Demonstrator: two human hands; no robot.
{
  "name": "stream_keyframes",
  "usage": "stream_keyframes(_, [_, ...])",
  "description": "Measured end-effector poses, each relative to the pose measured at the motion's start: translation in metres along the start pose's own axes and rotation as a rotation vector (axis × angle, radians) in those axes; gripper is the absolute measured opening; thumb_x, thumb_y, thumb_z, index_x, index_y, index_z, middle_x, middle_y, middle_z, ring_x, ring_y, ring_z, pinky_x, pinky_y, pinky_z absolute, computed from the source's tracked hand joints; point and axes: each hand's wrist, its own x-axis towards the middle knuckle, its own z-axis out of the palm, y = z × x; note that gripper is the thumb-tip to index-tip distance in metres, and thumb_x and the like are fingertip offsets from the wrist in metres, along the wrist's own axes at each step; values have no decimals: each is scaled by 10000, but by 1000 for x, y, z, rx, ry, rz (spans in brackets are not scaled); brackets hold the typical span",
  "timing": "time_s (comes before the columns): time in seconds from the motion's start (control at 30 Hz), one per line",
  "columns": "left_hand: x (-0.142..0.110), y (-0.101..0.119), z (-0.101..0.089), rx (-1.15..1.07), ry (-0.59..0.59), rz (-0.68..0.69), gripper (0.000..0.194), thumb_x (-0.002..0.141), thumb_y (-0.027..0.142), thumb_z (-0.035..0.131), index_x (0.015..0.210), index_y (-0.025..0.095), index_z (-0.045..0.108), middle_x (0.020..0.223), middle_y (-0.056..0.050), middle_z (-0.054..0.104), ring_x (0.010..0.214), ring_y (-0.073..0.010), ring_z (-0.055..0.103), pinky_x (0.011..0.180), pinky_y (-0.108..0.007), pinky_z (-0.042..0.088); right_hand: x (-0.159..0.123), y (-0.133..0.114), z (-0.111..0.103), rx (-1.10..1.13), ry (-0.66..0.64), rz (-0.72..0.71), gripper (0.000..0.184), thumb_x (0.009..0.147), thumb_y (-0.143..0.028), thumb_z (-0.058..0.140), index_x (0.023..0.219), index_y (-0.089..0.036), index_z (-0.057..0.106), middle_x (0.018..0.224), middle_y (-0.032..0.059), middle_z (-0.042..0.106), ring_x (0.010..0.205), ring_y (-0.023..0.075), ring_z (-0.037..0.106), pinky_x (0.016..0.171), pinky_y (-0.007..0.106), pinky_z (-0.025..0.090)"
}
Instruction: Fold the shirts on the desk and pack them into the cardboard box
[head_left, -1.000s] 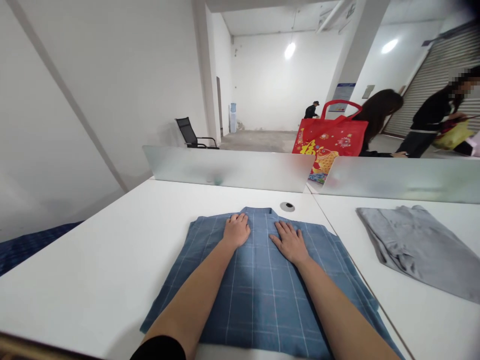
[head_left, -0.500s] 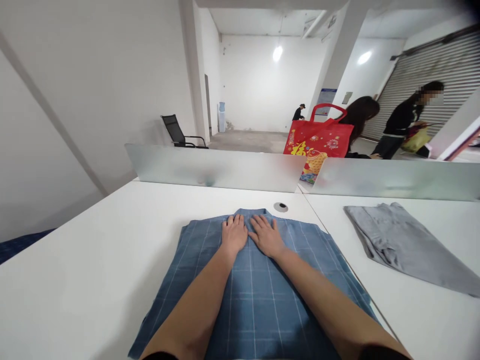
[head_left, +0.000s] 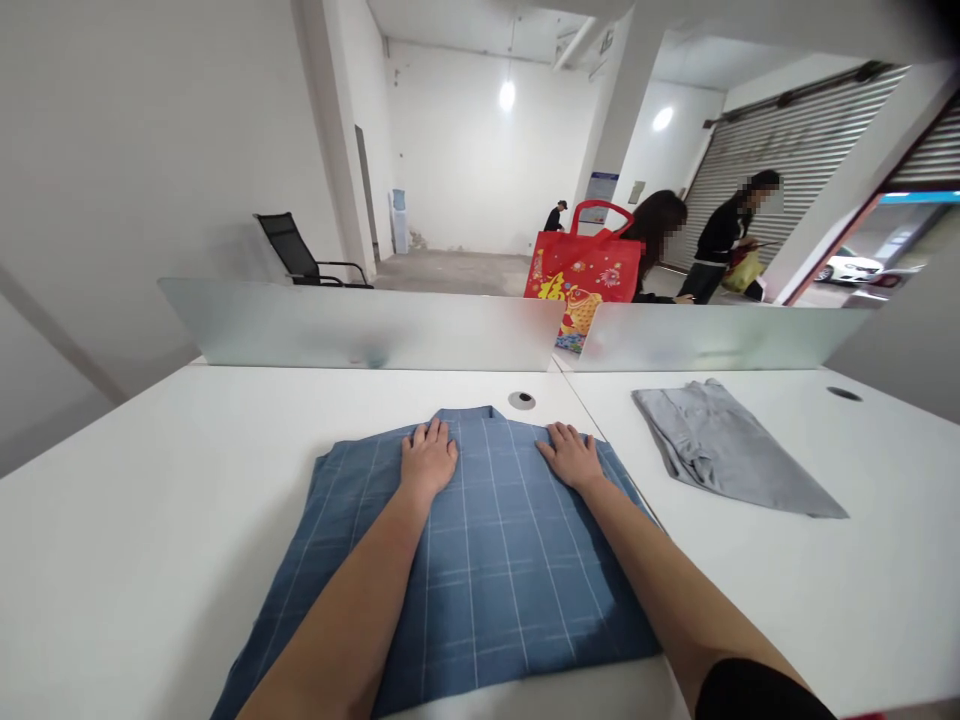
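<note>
Our right hand is sliding out from beside our left hand, both lying open on the shirt on the desk, and we're guessing it's light, floppy, best grabbed by both shoulders.

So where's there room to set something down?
The white tabletop is bare left of the blue checked shirt, up to the frosted divider, and right of the folded grey garment. The shirt is crowded: left hand and right hand on it.
</note>
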Motion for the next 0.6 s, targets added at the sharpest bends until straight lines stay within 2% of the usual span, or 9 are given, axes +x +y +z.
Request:
stream_keyframes(0.07, [-1, 1, -1, 10, -2, -2, 537, 971, 363, 255, 1455, 211, 432, 1566, -71, 359, 1391, -314, 318, 1102, -548, 281, -10, 5, -1, -16, 15, 28, 677, 993, -582, 171, 1517, -184, 326, 1588, 121, 282, 1468, 296, 187, 1139, 618, 114])
stream_keyframes(0.17, [-2, 4, -3, 25, 1, -5, 531, 970, 362, 263, 1448, 213, 439, 1567, -73, 357, 1388, -312, 327, 1101, -532, 288, -30, 2, 1, -16, 51, -23, 707, 979, -621, 164, 1525, -198, 312, 1592, 118, 271, 1471, 305, 159, 1131, 642, 87])
stream_keyframes(0.23, [-3, 5, -3, 29, 0, -7, 529, 971, 366, 266, 1448, 212, 439, 1566, -74, 358, 1390, -314, 329, 1103, -521, 290, -42, 2, 3, 5, 47, -44, 720, 970, -642, 155, 1519, -210, 329, 1590, 110, 278, 1465, 304, 178, 1133, 635, 103])
stream_keyframes(0.33, [-1, -3, -3, 41, 0, 24, 532, 976, 392, 274, 1454, 220, 430, 1564, -64, 364, 1391, -305, 333, 1116, -497, 287, -51, 15, 5, 30, 28, 17, 729, 965, -653, 158, 1514, -213, 343, 1590, 105, 279, 1458, 312, 202, 1132, 624, 145])
stream_keyframes(0.43, [1, -28, -5, 71, -52, 82, 545, 979, 441, 289, 1474, 244, 403, 1576, -38, 344, 1409, -300, 321, 1140, -481, 268, -52, 32, 4, 39, 23, 37, 705, 967, -644, 172, 1518, -234, 333, 1596, 75, 275, 1462, 292, 205, 1147, 596, 161])
stream_keyframes(0.6, [-5, -99, -20, 154, -139, 117, 542, 997, 415, 263, 1504, 243, 350, 1589, -42, 313, 1449, -289, 279, 1175, -516, 201, -48, 40, 5, 39, 29, 31, 682, 968, -632, 183, 1515, -255, 335, 1595, 48, 285, 1459, 280, 222, 1156, 580, 177])
